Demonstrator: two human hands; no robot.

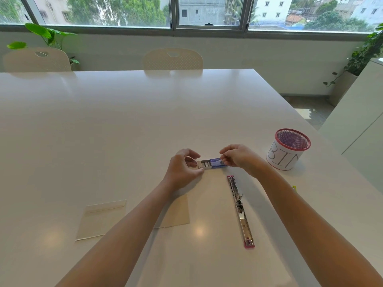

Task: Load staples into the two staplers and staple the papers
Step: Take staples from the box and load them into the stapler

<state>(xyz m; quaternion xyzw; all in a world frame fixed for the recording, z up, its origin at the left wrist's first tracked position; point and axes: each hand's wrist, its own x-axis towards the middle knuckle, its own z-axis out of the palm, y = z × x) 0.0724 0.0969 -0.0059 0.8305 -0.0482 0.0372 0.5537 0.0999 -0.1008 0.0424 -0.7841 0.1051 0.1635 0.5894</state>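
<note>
Staple box [211, 163]: blue sleeve pinched by right hand [238, 157], inner tray drawn leftward by left hand [183, 168]. Opened pink stapler [240, 211] flat nearby; papers [101, 219] left; white table [103, 131] broad beyond.

Office meeting room: big glossy white counter [124, 121] with two matching cream perforated-back chairs [173, 59] pushed in on the far side, a full-width band of aluminium-framed windows [209, 13] looking out over neighbouring buildings and treetops, so an upper floor. Potted leafy plants sit in both corners [45, 37] [366, 56], and plain white cabinetry [360, 112] runs along the right wall. Desk supplies fit an office too: a red mesh cup [290, 149] hand-labelled "BIN", a stapler [240, 210] lying opened flat, a box of staples [213, 163], paper sheets [99, 220].
</note>
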